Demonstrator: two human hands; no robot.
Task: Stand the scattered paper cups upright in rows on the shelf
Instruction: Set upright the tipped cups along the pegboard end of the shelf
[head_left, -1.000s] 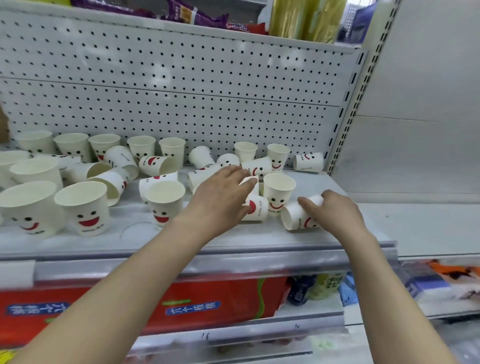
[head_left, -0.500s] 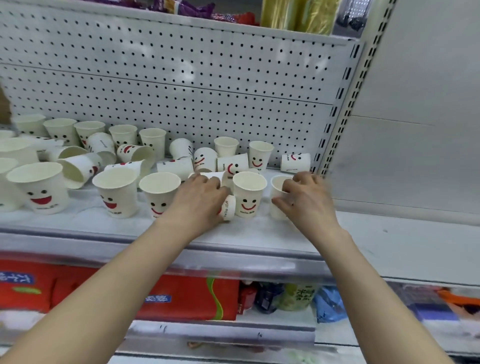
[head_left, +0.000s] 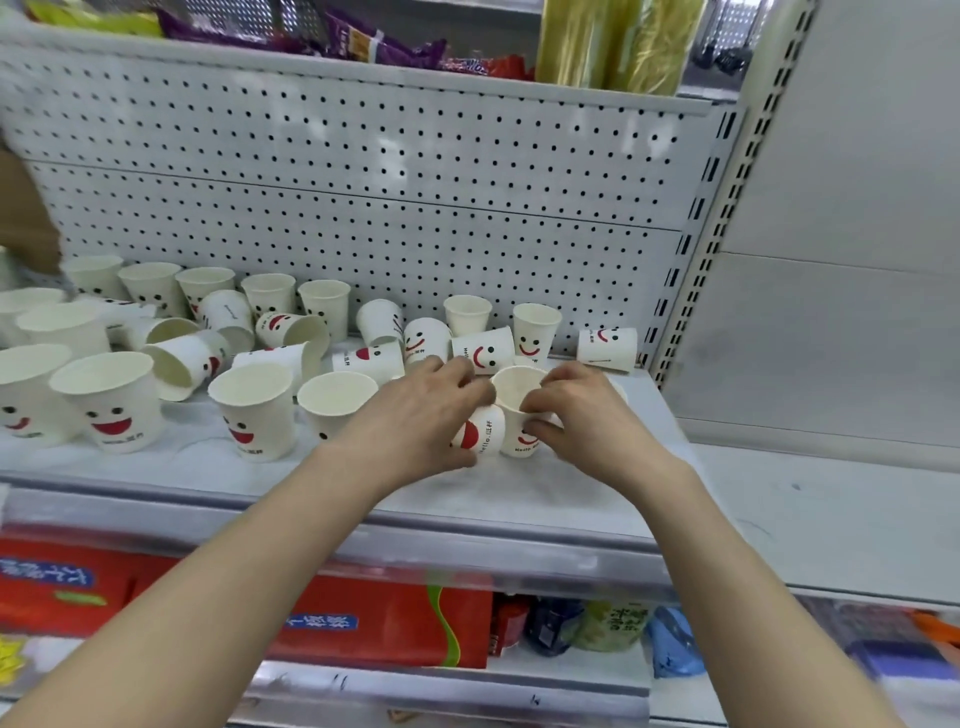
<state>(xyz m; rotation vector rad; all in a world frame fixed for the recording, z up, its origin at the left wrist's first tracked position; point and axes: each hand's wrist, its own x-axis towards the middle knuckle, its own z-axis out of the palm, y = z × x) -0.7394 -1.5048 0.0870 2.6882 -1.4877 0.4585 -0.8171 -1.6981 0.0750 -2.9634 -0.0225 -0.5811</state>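
- Right hand (head_left: 576, 421): shifted left since earlier, now pinching upright cup (head_left: 511, 400).
- Left hand (head_left: 415, 421): curled round tipped cup (head_left: 480, 434).
- Risk: crowded hands could topple neighbouring cups (head_left: 337, 400).

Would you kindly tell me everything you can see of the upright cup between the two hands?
The cup is white paper with a rolled rim, a bare pale inside, and a bit of red print and dark "Hello" lettering low on its front. It stands upright, mouth up, near the front of the shelf. The right hand grips it, fingers curled round its rim and front wall. On its left, a tipped cup held by the left hand lies against it.
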